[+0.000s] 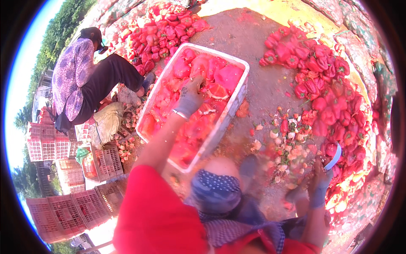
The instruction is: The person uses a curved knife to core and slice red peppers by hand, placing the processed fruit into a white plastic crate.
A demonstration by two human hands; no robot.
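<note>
My left hand (190,96), in a grey glove with bare fingertips, reaches into a white plastic crate (206,149) filled with red bell peppers (228,77). Its fingers bend closed over a red bell pepper (198,65); their tips are partly hidden. One pepper (217,90) beside that hand is cut open, with its pale inside showing. Down at the right, my right hand (320,181), gloved as well, is closed on a knife (334,157) with a curved blade. The blade points up beside a long heap of red bell peppers (330,108).
Cut pepper cores (287,142) litter the ground between crate and heap. Another pepper heap (163,34) lies behind the crate. A seated person (78,78) in a patterned top is at the left, near stacked plastic crates (46,146). Filled mesh sacks (359,29) line the right edge.
</note>
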